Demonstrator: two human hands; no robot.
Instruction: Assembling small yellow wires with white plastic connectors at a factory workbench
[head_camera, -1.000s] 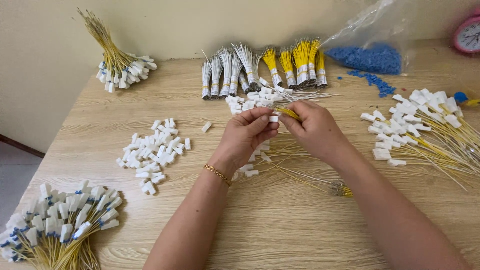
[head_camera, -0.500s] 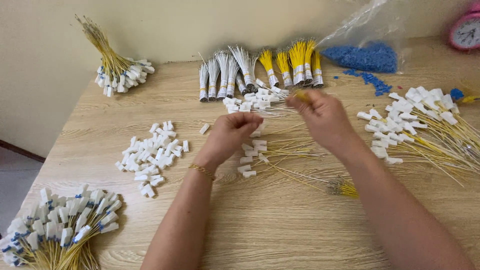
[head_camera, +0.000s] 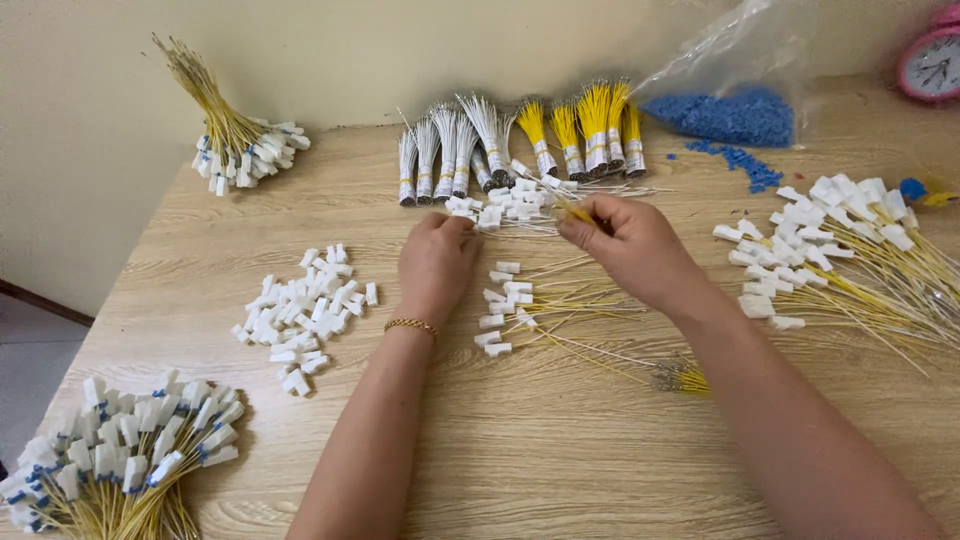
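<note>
Centrally, the right hand (head_camera: 632, 240) pinches the tip of a thin yellow wire (head_camera: 574, 211) between thumb and forefinger, its fingers closed together on the strand. The left hand (head_camera: 436, 262) lies knuckles-up just beside it, fingers curled; its fingertips touch a row of white connectors (head_camera: 500, 208) directly ahead, though whether it grips one cannot be told. A gold bracelet (head_camera: 411, 324) circles the left wrist. Between and just below the two hands lies a small group of wires with white ends (head_camera: 515, 305), fanned flat on the wooden table (head_camera: 560, 450). Beyond the fingertips stand banded bundles of white wire (head_camera: 450, 155) and of yellow wire (head_camera: 590, 125). Outward of the left hand sits a loose pile of white housings (head_camera: 300, 310); farther out, nearer the person, a bundle with blue-marked white ends (head_camera: 130, 450), and far ahead of it a tied yellow sheaf (head_camera: 235, 145). Outward of the right hand spreads a heap of finished leads (head_camera: 840, 245). Ahead of that hand lies a clear bag of blue pieces (head_camera: 730, 115), with a pink clock (head_camera: 932, 62) beyond.
</note>
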